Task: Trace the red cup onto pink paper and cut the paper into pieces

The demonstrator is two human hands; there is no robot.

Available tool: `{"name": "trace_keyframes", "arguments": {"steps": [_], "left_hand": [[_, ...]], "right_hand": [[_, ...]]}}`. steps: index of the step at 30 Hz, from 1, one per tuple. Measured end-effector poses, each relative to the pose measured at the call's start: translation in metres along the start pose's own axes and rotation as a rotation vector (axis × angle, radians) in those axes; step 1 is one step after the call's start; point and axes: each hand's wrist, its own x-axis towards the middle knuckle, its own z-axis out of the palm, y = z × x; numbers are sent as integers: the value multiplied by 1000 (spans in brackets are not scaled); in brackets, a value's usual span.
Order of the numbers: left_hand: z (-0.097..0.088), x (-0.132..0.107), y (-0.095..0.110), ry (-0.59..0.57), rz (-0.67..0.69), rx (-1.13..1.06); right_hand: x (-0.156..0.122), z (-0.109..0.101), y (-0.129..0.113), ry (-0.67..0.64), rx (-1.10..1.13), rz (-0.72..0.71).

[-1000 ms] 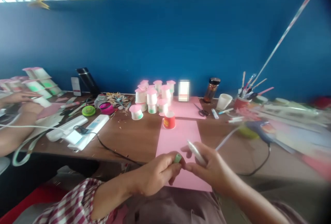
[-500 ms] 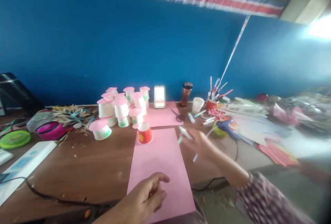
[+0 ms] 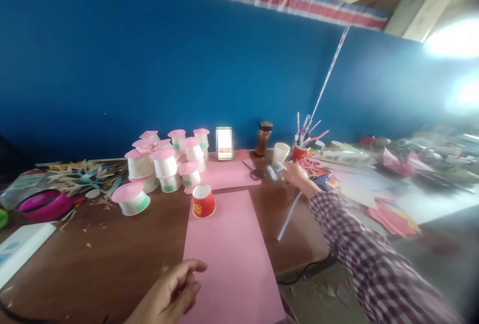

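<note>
My left hand [image 3: 170, 294] rests at the near edge of the brown table [image 3: 112, 254], fingers loosely curled and apart, holding nothing, beside a long pink paper sheet [image 3: 228, 254]. An upside-down red paper cup [image 3: 203, 201] stands on the sheet's far end. My right hand [image 3: 295, 174], in a checked sleeve, stretches far out to the back right. It holds a small marker [image 3: 280, 166] close to a white cup [image 3: 280, 153] and a red pot of pens and brushes [image 3: 301, 152]. A thin white strip [image 3: 289, 216] hangs below that wrist.
Several white cups with pink lids [image 3: 164, 162] cluster at the back left. Scissors [image 3: 251, 170] lie on a second pink sheet [image 3: 226, 173]. A brown jar [image 3: 263, 139] stands by the blue wall. Coloured paper [image 3: 389, 204] piles up at right. A pink bowl [image 3: 45, 203] sits at left.
My right hand has moved away from my left and reached out to the back right with the marker. My left hand let go and sank to the table edge. The view swung right.
</note>
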Motion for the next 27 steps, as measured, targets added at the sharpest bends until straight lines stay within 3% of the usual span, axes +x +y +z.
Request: {"name": "trace_keyframes", "arguments": {"steps": [4, 7, 9, 13, 16, 20, 27], "left_hand": [[-22, 13, 3, 122, 27, 78], [-43, 33, 4, 281, 88, 119], [-56, 51, 2, 431, 143, 141], [-70, 88, -7, 542, 268, 8], [-66, 104, -7, 567, 304, 21], [-44, 111, -1, 579, 319, 60], [-22, 124, 0, 711, 273, 134]], "right_hand": [[-2, -2, 1, 45, 1, 3], [-10, -4, -2, 113, 26, -37], [-22, -5, -8, 143, 60, -118], [-57, -6, -32, 142, 161, -333], [-86, -6, -54, 117, 241, -476], [-116, -6, -78, 39, 417, -685], [-143, -15, -88, -101, 605, -672]]}}
